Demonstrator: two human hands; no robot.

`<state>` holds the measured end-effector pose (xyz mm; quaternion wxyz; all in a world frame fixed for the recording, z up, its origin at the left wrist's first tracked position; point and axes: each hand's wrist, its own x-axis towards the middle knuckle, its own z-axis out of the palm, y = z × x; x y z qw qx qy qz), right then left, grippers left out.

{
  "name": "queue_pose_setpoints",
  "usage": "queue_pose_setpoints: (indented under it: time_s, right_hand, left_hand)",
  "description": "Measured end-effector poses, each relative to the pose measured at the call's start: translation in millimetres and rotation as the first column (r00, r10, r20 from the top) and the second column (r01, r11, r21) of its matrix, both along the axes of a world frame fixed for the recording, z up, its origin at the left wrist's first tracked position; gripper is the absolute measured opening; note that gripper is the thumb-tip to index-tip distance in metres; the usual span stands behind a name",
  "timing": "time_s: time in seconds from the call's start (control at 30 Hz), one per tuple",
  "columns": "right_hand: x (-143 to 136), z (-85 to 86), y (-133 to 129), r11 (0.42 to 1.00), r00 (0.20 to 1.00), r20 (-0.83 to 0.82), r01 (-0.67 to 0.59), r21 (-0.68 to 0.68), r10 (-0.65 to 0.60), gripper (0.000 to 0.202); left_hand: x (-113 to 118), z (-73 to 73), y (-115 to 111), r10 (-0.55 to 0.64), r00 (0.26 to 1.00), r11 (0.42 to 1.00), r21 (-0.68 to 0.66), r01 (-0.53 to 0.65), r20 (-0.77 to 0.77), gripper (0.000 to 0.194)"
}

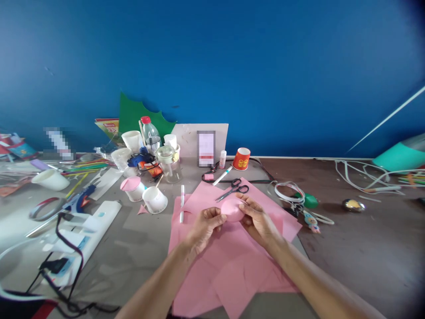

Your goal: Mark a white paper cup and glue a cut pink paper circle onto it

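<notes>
A round pink paper piece (232, 210) is held up between my two hands, above pink paper sheets (206, 252). My left hand (207, 226) pinches its left edge between thumb and fingers. At the right edge, my right hand (255, 217) grips it the same way. Black-handled scissors (233, 190) lie on the sheets just beyond the piece, blades pointing left. A white marker (182, 204) rests at the left of the sheets. Farther left, a white cup with a pink paper top (133, 188) stands beside another white cup (155, 200).
A red paper cup (241, 158), a small glue bottle (222, 159) and a phone (206, 149) stand at the back. A glass jar (169, 164) is back left. On the left are a blue glue gun (81, 198) and a power strip (96, 230); cables (368, 177) lie right.
</notes>
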<state>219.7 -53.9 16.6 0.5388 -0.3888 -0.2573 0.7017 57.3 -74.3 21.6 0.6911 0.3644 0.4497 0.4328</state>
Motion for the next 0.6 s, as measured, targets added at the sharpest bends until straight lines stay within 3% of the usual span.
queue_pose_setpoints:
  time_s: [0.4,0.6]
  right_hand:
    - [8.7,-11.4,11.3,0.994,0.985,-0.167,0.026,-0.109,-0.044,0.036]
    - [4.7,-11.9,9.4,0.998,0.983,-0.182,-0.044,-0.037,0.037,0.027]
  left_hand:
    - [-4.9,-4.9,2.5,0.035,0.999,0.995,0.092,-0.036,0.016,0.034]
    - [-2.7,-6.9,1.7,0.002,1.000,0.991,0.132,-0.003,0.007,0.033]
